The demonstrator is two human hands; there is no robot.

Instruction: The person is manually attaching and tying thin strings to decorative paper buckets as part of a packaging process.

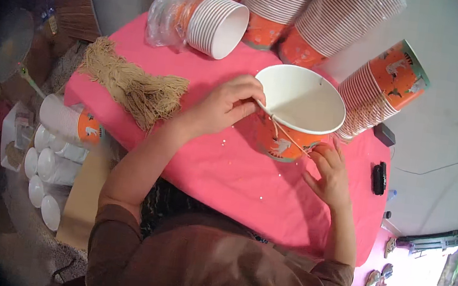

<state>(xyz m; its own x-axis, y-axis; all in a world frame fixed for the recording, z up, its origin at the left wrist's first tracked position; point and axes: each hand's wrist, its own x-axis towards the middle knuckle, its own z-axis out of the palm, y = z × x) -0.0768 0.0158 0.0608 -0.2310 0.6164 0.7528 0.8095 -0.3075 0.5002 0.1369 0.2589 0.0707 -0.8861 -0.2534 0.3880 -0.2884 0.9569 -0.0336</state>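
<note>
A large paper bucket (283,141), orange with green bands and a white inside, stands on the pink cloth in front of me. My left hand (240,100) grips its rim on the left, thumb outside. A thin tan cord (289,138) hangs from a hole just below the rim. The cord runs down to the right, where the fingers of my right hand (328,169) pinch its end beside the bucket wall. A small dark hole shows in the far side of the rim. On the left of the cloth lies a bundle of tan cords (138,87).
Tall stacks of nested paper buckets (276,11) line the back, one plastic-wrapped stack (217,27) lying on its side. Another stack with cords (372,92) leans at the right. Black objects (379,178) sit near the right edge of the pink cloth (224,182). White rolled stacks (54,167) lie low at left.
</note>
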